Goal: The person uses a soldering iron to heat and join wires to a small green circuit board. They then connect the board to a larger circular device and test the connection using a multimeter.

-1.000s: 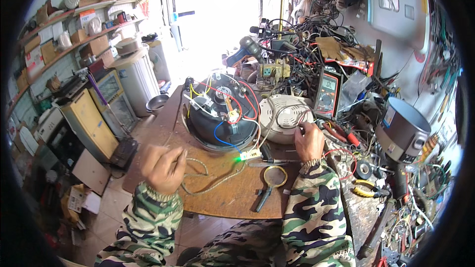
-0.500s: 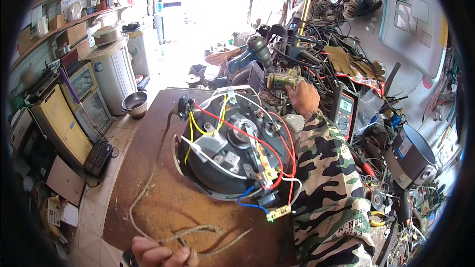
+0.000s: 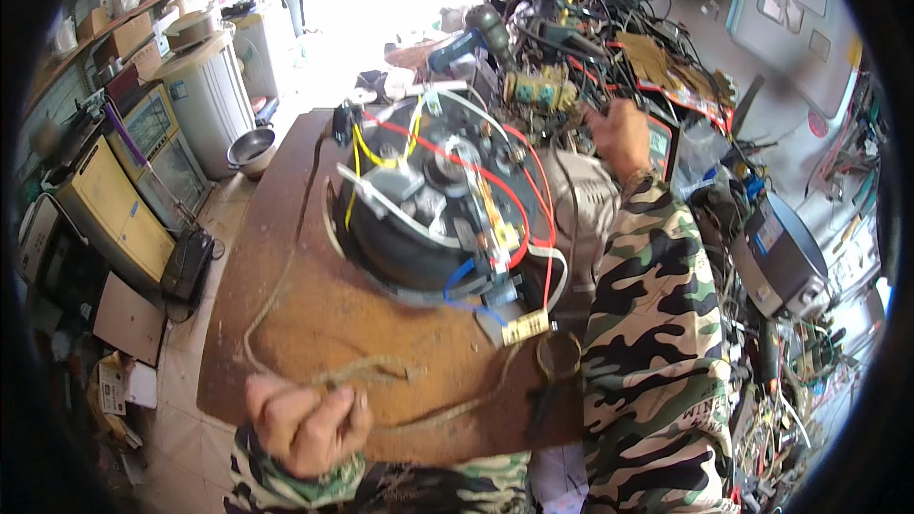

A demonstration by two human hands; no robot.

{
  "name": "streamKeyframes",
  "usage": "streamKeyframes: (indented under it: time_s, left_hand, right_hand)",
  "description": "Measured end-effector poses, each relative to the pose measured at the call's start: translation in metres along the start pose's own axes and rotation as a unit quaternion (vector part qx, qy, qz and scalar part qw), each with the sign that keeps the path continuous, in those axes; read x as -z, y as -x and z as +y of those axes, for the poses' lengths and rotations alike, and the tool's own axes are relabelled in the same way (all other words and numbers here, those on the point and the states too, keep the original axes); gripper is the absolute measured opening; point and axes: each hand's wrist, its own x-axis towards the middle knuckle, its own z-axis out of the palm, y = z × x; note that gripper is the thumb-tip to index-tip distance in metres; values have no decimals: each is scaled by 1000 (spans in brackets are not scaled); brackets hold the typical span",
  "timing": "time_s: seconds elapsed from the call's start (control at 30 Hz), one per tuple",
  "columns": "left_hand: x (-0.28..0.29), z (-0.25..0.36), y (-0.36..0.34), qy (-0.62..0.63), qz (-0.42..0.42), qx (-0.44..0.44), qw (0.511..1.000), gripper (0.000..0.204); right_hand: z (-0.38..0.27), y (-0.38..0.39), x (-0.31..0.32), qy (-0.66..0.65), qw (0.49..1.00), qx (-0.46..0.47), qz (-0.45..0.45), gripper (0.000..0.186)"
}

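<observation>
On the brown table stands an upturned round black appliance base (image 3: 405, 252), its wiring exposed: red, yellow, white and blue wires around metal parts. A small yellowish connector block (image 3: 526, 326) hangs by its near right edge. My left hand (image 3: 309, 424) is closed at the near left, with a tan cord (image 3: 276, 295) running into its curled fingers. My right hand (image 3: 619, 138) reaches far right over a heap of cables and tools, just right of a yellowish cylinder (image 3: 539, 92) and apart from it. Its fingertips are blurred among the clutter.
The wooden table (image 3: 248, 276) carries loops of the cord near me. A multimeter (image 3: 659, 145) stands partly behind my right wrist. Beside my right arm is a grey pot (image 3: 776, 252) amid tangled wires. Cabinets (image 3: 124, 214) and a dark pan (image 3: 252, 150) line the left.
My right hand has come off the yellowish cylinder and moved right. My left hand has risen slightly with the cord. The view has tilted down, showing more of the near table edge.
</observation>
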Motion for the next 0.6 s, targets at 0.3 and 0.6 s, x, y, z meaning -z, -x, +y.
streamKeyframes:
  time_s: [0.3, 0.6]
  left_hand:
    - [-19, 7, -8, 3, 79, -45, 996, 18]
    - [-54, 58, -60, 88, 69, -154, 982, 21]
  right_hand:
    - [15, 133, 66, -377, 916, -119, 67, 30]
    - [13, 200, 44, -310, 941, -50, 127, 18]
